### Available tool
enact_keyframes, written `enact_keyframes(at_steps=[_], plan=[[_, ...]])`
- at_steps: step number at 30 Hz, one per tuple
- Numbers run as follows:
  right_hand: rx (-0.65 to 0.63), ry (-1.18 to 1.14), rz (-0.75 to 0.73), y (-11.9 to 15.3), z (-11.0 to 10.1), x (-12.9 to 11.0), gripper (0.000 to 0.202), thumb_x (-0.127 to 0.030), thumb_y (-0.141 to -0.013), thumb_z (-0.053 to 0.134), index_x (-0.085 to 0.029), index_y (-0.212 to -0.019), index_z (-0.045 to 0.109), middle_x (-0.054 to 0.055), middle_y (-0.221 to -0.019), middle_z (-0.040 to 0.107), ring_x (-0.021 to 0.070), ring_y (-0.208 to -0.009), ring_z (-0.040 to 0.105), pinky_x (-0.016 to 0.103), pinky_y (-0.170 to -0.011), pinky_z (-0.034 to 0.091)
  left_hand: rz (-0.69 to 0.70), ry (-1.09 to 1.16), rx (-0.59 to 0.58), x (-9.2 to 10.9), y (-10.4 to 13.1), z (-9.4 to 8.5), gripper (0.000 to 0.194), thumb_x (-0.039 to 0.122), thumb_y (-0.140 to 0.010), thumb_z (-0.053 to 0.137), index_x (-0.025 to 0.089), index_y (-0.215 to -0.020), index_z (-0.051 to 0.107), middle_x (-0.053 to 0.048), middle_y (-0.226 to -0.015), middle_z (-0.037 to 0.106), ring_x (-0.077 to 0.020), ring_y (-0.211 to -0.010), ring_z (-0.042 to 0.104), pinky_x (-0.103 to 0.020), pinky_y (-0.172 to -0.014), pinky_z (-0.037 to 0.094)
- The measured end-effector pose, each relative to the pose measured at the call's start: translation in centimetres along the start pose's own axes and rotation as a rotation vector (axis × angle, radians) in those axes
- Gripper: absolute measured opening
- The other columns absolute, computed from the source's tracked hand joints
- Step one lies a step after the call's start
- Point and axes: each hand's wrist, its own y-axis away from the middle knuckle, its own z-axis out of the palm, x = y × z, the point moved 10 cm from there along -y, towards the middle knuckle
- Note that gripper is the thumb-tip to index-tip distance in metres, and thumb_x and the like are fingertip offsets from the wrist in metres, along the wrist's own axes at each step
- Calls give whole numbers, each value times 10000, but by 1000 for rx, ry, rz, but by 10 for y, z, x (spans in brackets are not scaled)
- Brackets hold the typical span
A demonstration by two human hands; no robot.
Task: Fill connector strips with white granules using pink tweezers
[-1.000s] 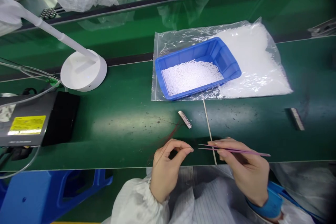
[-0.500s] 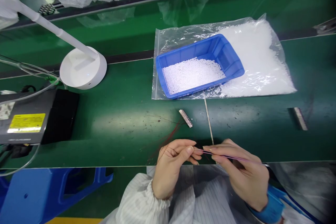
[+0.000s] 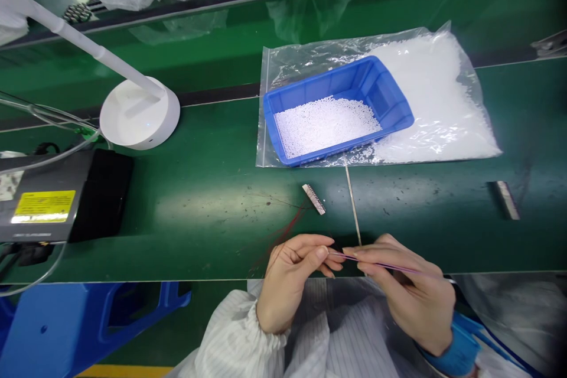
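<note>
My right hand (image 3: 410,286) is closed round a thin pinkish-purple rod (image 3: 390,265), pinched between thumb and fingers. The rod's slim end points left, toward my left hand (image 3: 296,277). There the thumb and forefinger press together around the rod's tip, and anything else between them is too small to make out. Both hands are over the bench's front edge. Just beyond them lies a small pale strip with a toothed edge (image 3: 314,199). Fine dark red threads (image 3: 290,225) are spread on the green surface beside my left fingers.
A blue tray (image 3: 341,150) with small white beads rests partly on a clear bag of white granules (image 3: 436,100). Another pale strip (image 3: 507,200) lies right. Leftward stand a white lamp base (image 3: 139,115) and a black-grey box (image 3: 66,201). A blue stool (image 3: 48,325) is below.
Both hands hold nearly the same pose, with only a very slight shift at the fingertips. The tray, bag and strips stay where they were.
</note>
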Motion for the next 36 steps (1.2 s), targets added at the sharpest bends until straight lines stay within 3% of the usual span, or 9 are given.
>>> enact_keyframes(at_steps=[7,11,13,16,18,21,26,31,36], plan=[[1,1,-1,1,0,0,273,-29,-836,607,-252,-970,687,1,-887,749,151,-721,661,305,-586,519,-20,-6,-13,1,0,3,186,287,-833,711,137,-943,718,-51,-770,753,-129,-715,693,-203,-657,533],[7,31,-3,-1,-9,3,283,-32,-839,604,-256,-992,683,3,-913,745,168,-749,660,323,-603,517,7,-190,22,5,3,-5,216,308,-893,623,145,-1019,689,-77,-870,755,-167,-780,699,-261,-679,558],[57,102,9,-4,-22,6,283,-44,-836,617,-264,-1000,686,-1,-934,741,177,-771,658,335,-627,516,151,-441,111,22,6,-16,185,302,-915,588,170,-999,687,-69,-898,742,-179,-812,683,-299,-705,564],[167,264,42,-11,-41,9,265,-89,-835,648,-294,-995,697,-24,-930,732,174,-758,654,342,-664,515,509,-906,313,59,19,-23,170,267,-900,612,215,-1054,660,-59,-1048,675,-213,-1016,611,-381,-870,540],[195,336,45,-19,-43,10,238,-123,-843,656,-311,-982,701,-34,-921,730,173,-753,656,343,-687,517,634,-1134,387,70,21,-19,365,260,-873,657,236,-1225,565,-73,-1243,578,-247,-1195,508,-453,-1001,476],[176,361,24,-34,-33,9,188,-160,-866,645,-312,-963,698,-32,-909,733,185,-799,670,348,-728,524,670,-1324,359,69,7,-7,691,305,-835,714,233,-1415,346,-111,-1410,445,-286,-1328,388,-517,-1089,389],[100,365,38,-53,-7,16,99,-231,-902,612,-266,-918,704,-11,-908,740,180,-824,684,320,-706,533,747,-1401,337,70,-12,10,855,340,-777,773,204,-1442,253,-141,-1402,438,-313,-1321,372,-524,-1079,384],[74,355,58,-57,3,21,111,-250,-912,600,-256,-913,711,-11,-899,745,175,-816,687,309,-707,533,736,-1404,429,76,-20,11,747,372,-728,808,164,-1316,395,-152,-1265,475,-321,-1175,431,-527,-996,429],[80,360,57,-57,5,23,91,-254,-891,630,-260,-910,718,-23,-888,745,172,-798,690,296,-686,537,743,-1411,442,81,-22,15,643,325,-744,790,165,-1263,445,-125,-1185,488,-294,-1103,441,-498,-942,450]])
